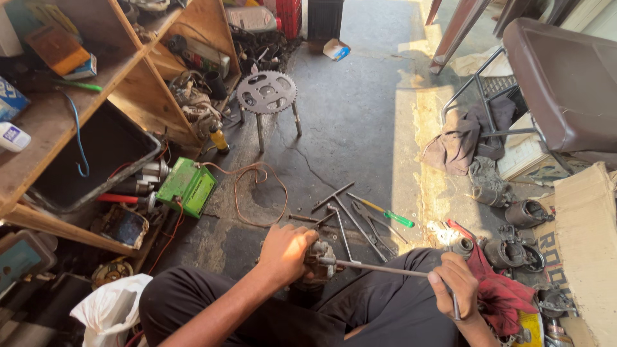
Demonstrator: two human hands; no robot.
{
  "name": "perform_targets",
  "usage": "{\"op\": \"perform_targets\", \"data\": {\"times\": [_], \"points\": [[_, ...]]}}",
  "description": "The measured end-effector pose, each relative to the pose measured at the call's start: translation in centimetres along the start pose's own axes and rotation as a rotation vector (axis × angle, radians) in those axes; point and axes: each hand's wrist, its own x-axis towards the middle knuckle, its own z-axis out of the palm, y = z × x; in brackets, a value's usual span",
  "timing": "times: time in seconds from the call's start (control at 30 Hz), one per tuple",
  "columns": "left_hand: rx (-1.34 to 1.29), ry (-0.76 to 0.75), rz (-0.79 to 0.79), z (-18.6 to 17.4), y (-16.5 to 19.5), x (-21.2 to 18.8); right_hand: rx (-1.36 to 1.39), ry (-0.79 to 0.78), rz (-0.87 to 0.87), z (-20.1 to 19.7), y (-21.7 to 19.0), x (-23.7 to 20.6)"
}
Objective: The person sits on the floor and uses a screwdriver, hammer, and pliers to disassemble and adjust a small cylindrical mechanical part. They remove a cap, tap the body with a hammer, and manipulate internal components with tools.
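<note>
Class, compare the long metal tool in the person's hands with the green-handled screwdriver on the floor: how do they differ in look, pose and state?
The long metal tool is bare grey metal; the green-handled screwdriver has a bright green grip. The tool is held by the right hand, its far end at the motor part under the left hand; the screwdriver lies untouched on the floor. The tool looks longer. Both are slender with metal shafts.

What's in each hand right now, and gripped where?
Left hand clasps the top of a small grimy motor unit on the floor. Right hand grips the handle end of a long metal T-wrench, whose tip meets the unit.
</note>
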Motion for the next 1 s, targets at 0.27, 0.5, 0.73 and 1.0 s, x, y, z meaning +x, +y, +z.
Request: {"op": "perform_targets", "data": {"times": [0.27,0.5,0.73,1.0], "points": [[0.0,0.02,0.012,0.4,0.1,-0.4,0.037,-0.028,0.184,-0.2,0.1,-0.8],[-0.027,0.039,0.122,-0.9,-0.6,-0.5,-0.08,-0.151,-0.026,-2.4,0.5,1.2],[-0.044,0.179,0.135,0.3,-0.4,-1.2,-0.053,0.03,0.144,0.6,1.3,-2.0],[-0.049,0.275,0.144,0.4,0.4,-2.0,0.335,1.047,0.784,3.1,7.5,-6.5]]}}
